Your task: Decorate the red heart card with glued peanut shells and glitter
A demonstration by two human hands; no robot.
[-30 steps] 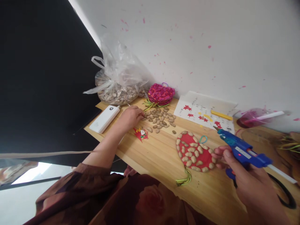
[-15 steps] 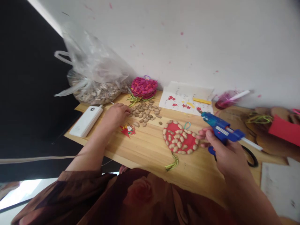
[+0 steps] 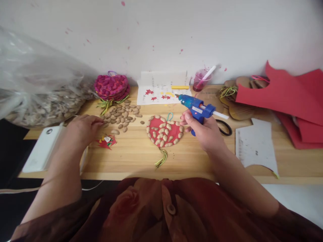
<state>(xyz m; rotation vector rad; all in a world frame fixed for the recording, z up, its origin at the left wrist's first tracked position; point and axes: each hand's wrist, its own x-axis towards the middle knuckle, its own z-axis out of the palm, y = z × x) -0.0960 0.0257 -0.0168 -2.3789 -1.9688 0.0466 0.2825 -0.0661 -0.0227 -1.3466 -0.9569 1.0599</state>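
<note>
My right hand [image 3: 205, 131] is wrapped round a blue hot glue gun [image 3: 195, 107], its nozzle pointing up-left, just right of a red heart [image 3: 164, 130] covered with shells and tailed by a green-yellow tassel. My left hand [image 3: 83, 127] rests on the wooden table [image 3: 141, 158] with its fingers curled at the left edge of a loose pile of shells [image 3: 122, 115]; what the fingers hold is hidden. A small red scrap with coloured bits [image 3: 107, 141] lies just below that hand.
A clear plastic bag of shells [image 3: 37, 97] fills the left. A white power bank [image 3: 42, 151] sits at the table's left end. A magenta heart stack [image 3: 111, 85], star sheet [image 3: 157, 94], pink cup [image 3: 199, 80], black ring [image 3: 224, 127], red foam sheets [image 3: 290, 97] and cardboard pieces [image 3: 254, 144] lie behind and right.
The camera has swung right, so everything has shifted left in view. My right hand with the glue gun stays by the heart; my left hand stays at the shell pile.
</note>
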